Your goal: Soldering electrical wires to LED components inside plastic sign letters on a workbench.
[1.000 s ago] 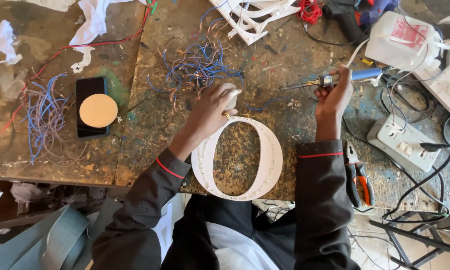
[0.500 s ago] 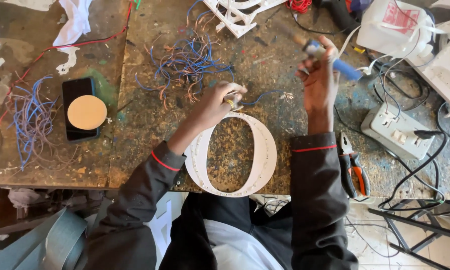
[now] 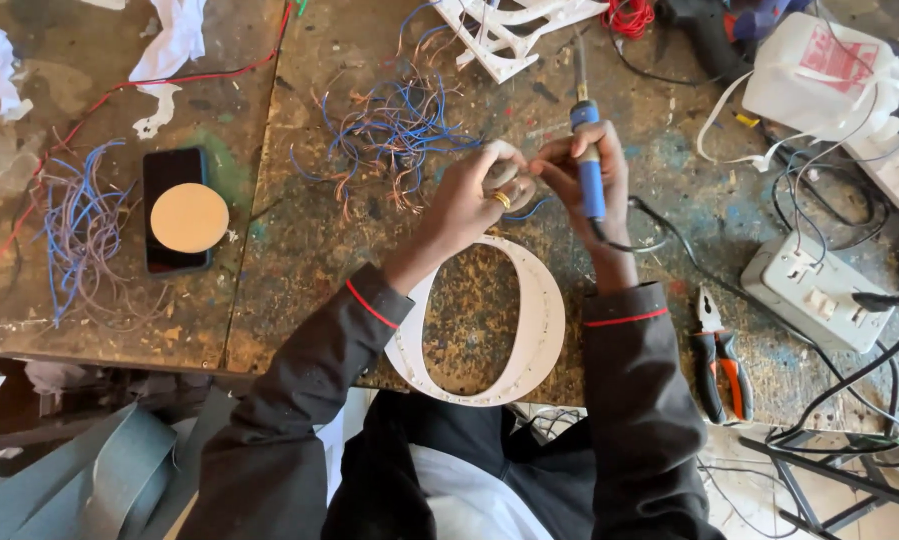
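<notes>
While the left hand (image 3: pixel 474 195) pinches a wire end at the far rim of the white oval ring-shaped shell (image 3: pixel 539 330) on the paint-stained worktop (image 3: pixel 299 250), the right hand (image 3: pixel 584 175) grips a blue-handled soldering iron (image 3: pixel 587 150) upright beside it; soldering seems underway, so the tip must come down steadily.

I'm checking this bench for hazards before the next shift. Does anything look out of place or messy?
Yes. Cut blue wire scraps lie tangled beside the left hand; more sit by the phone. The white ring overhangs the bench edge, and the right hand holds a soldering iron above the clutter.
</notes>
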